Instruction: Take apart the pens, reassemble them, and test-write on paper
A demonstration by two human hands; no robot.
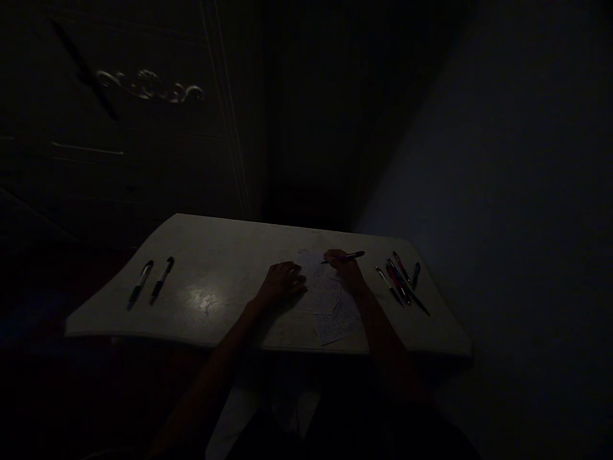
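Note:
My right hand (345, 268) is closed around a dark pen (353, 255), its tip pointing down and left at the paper. Beneath it lies a sheet of paper (318, 297) covered in fine markings too dim to read. My left hand (283, 281) rests at the sheet's left edge, fingers spread and holding nothing. A second marked paper (332, 326) sticks out from under the first, towards the table's front edge.
The pale table (230, 249) stands in a very dark room. Several pens (398, 278) lie in a loose group at the right. Two pens, a left one (140, 284) and a right one (162, 280), lie at the left. A wall (517, 211) rises close on the right; carved furniture (148, 86) stands behind.

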